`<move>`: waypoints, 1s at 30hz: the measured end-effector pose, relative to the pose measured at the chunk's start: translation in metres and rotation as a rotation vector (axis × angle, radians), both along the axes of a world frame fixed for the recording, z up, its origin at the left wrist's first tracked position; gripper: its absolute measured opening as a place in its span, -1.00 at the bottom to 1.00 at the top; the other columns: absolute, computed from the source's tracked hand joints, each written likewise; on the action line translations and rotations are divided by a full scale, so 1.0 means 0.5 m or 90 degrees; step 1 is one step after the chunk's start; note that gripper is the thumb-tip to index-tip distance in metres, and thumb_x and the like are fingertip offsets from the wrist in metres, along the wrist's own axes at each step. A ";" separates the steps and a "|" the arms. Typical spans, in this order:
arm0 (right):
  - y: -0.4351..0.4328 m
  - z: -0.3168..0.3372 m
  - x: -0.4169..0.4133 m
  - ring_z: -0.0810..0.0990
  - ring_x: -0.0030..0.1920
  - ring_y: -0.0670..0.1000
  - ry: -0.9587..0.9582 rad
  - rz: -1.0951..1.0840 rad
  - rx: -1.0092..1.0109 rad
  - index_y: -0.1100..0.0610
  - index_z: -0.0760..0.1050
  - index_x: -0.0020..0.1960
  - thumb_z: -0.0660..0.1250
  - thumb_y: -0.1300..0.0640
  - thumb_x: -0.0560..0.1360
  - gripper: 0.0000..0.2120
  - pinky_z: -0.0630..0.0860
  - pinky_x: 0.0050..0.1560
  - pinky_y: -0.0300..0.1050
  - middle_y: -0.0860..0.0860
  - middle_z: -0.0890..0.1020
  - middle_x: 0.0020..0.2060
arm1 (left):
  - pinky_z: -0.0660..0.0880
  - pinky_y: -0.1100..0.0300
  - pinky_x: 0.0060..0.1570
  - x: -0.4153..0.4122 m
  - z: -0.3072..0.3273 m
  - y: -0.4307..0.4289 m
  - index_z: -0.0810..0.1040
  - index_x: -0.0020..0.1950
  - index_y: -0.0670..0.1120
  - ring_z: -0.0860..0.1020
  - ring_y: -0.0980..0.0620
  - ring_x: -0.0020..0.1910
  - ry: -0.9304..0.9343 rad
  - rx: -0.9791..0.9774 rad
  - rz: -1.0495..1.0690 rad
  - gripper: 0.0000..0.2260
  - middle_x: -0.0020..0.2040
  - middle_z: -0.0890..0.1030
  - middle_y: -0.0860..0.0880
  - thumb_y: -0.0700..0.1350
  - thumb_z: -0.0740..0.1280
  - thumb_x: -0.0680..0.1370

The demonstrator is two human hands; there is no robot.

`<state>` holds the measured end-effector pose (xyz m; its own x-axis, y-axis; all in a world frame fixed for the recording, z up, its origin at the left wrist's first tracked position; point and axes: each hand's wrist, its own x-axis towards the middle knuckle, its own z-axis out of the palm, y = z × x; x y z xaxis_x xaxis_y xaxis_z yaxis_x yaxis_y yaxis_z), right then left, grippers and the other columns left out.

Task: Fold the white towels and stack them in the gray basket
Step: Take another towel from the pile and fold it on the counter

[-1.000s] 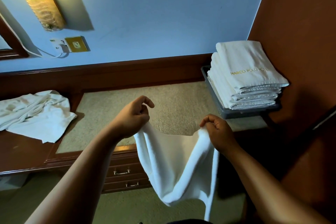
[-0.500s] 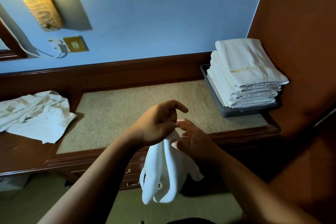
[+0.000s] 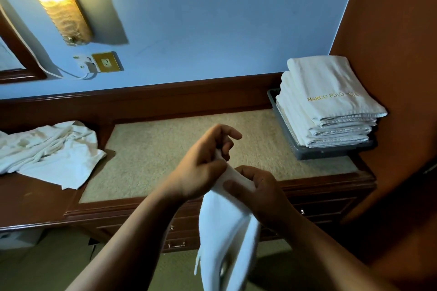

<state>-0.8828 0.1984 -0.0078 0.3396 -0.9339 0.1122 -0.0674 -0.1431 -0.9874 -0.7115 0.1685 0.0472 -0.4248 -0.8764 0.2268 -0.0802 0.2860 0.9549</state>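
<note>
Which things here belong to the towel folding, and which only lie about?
For the job: held towel, folded towel stack, gray basket, crumpled towels.
Just lying about: wall lamp, socket, white cable, drawers.

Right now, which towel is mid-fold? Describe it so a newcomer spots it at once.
Find the beige-topped desk. In front of its near edge, the hanging towel droops from the left hand and right hand, which pinch its top. Unlike the crumpled pile at the desk's left and the folded stack in the gray basket at its right, it rests on nothing.
</note>
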 end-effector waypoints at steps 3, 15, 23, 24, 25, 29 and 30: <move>-0.003 0.016 -0.008 0.64 -0.25 -0.12 -0.016 -0.038 0.002 0.04 0.65 -0.09 0.40 -0.03 0.54 -0.85 0.49 -0.27 -0.25 -0.01 0.69 -0.25 | 0.39 0.29 -0.26 -0.011 -0.028 -0.001 0.49 0.20 -0.12 0.41 0.09 -0.18 0.092 0.039 0.072 -0.50 -0.12 0.46 0.00 -0.41 0.15 0.31; -0.022 0.035 -0.055 0.60 -0.15 -0.03 -0.103 -0.236 -0.092 -0.01 0.65 -0.06 0.39 -0.07 0.48 -0.85 0.50 -0.09 -0.04 0.11 0.67 -0.22 | 0.45 0.21 -0.01 -0.038 -0.107 0.007 0.54 -0.02 -0.19 0.53 0.08 -0.11 0.115 0.189 0.024 -0.84 -0.13 0.60 -0.04 -0.10 0.29 0.60; -0.038 0.110 -0.118 0.58 -0.21 -0.08 0.024 -0.232 -0.210 -0.05 0.56 0.00 0.35 0.00 0.44 -0.85 0.49 -0.15 -0.16 -0.11 0.61 -0.21 | 0.48 -0.05 -0.20 -0.087 -0.035 0.015 0.56 -0.05 -0.06 0.53 -0.14 -0.22 -0.003 -0.042 0.110 -0.80 -0.19 0.58 -0.16 0.06 0.29 0.60; -0.041 0.120 -0.123 0.61 -0.16 -0.06 0.052 -0.224 -0.229 -0.09 0.55 0.08 0.32 0.11 0.43 -0.76 0.51 -0.10 -0.17 -0.12 0.62 -0.15 | 0.52 -0.11 -0.18 -0.093 -0.028 0.018 0.58 -0.03 -0.04 0.57 -0.20 -0.18 -0.029 -0.057 0.103 -0.82 -0.18 0.61 -0.15 0.05 0.29 0.61; -0.041 0.131 -0.130 0.62 -0.14 -0.04 0.086 -0.209 -0.247 -0.10 0.53 0.17 0.29 0.19 0.43 -0.64 0.52 -0.09 -0.17 -0.10 0.62 -0.12 | 0.53 -0.13 -0.17 -0.100 -0.021 0.020 0.59 -0.03 -0.03 0.59 -0.22 -0.17 -0.049 -0.068 0.101 -0.83 -0.18 0.63 -0.13 0.03 0.29 0.61; -0.053 0.158 -0.140 0.57 -0.16 -0.11 0.291 -0.141 -0.324 -0.04 0.59 0.11 0.17 0.25 0.42 -0.62 0.43 -0.15 -0.30 -0.14 0.58 -0.15 | 0.55 -0.05 -0.21 -0.113 -0.011 0.029 0.63 -0.03 -0.01 0.63 -0.08 -0.20 -0.100 -0.107 0.138 -0.87 -0.20 0.67 -0.03 0.00 0.33 0.60; -0.060 0.160 -0.140 0.56 -0.13 -0.11 0.336 -0.119 -0.335 -0.02 0.60 0.01 0.14 0.24 0.42 -0.66 0.44 -0.13 -0.26 -0.14 0.57 -0.16 | 0.56 -0.03 -0.20 -0.113 -0.012 0.029 0.65 -0.02 0.00 0.65 -0.04 -0.18 -0.104 -0.106 0.146 -0.89 -0.18 0.69 -0.01 -0.02 0.36 0.60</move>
